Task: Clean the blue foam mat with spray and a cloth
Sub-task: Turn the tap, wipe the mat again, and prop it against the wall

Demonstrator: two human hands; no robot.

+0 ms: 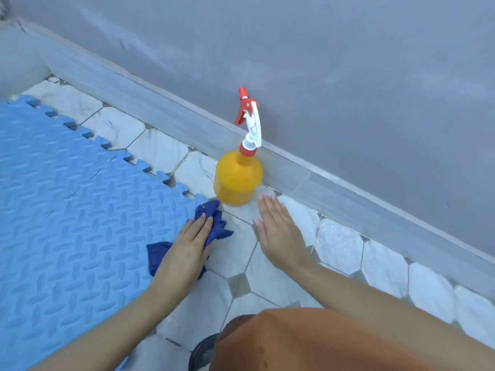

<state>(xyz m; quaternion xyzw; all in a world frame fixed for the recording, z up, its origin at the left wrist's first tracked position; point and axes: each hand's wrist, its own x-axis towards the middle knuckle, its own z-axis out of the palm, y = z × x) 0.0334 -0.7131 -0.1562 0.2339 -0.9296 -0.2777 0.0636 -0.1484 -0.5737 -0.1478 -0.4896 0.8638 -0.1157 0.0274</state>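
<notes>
The blue foam mat (pixel 67 210) with a raised diamond pattern covers the floor on the left. A dark blue cloth (pixel 214 223) lies crumpled at the mat's right corner, partly on the tiles. My left hand (pixel 187 250) rests flat on the cloth with straight fingers. My right hand (pixel 276 228) hovers flat with straight fingers over the tiles, just right of the cloth and just in front of the spray bottle. The yellow spray bottle (pixel 238 178) with a red and white trigger head stands upright by the skirting.
A grey wall (pixel 321 62) and a pale skirting board (pixel 160 113) run diagonally behind the bottle. White octagonal floor tiles (pixel 281 279) lie between the mat and the wall. My orange-clad knee (pixel 308 344) fills the bottom middle.
</notes>
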